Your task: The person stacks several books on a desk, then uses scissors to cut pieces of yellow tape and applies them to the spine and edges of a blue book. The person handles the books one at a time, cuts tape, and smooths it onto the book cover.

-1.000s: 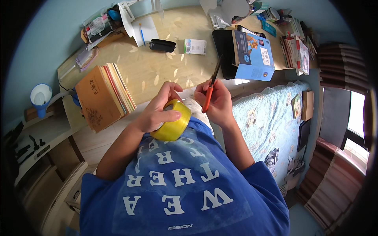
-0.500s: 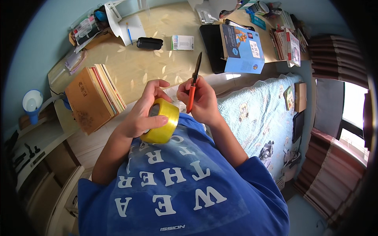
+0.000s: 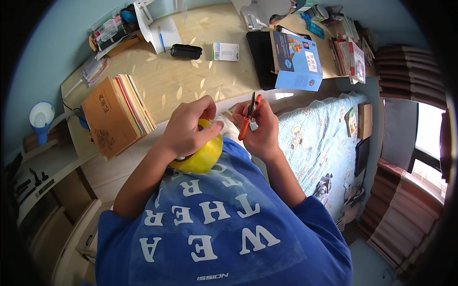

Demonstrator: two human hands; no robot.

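Observation:
My left hand is closed around a wide roll of yellow tape, held close to my shirt with the thumb over its upper rim. My right hand grips a pair of scissors with red-orange handles and a dark blade pointing up and away. The blade looks foreshortened, and how far apart the two halves are is hard to tell. Between the hands a clear, shiny strip, probably tape from the roll, shows by my left thumb. The right fingertips are partly hidden behind the scissors.
On the desk beyond lie a stack of books, a black case, a small white pack, a blue pencil and a blue book. A bed is at right, a blue lamp at left.
My right hand has shifted right and turned the scissors, so the blade looks shorter. My left hand has moved slightly right, its thumb now higher on the tape roll.

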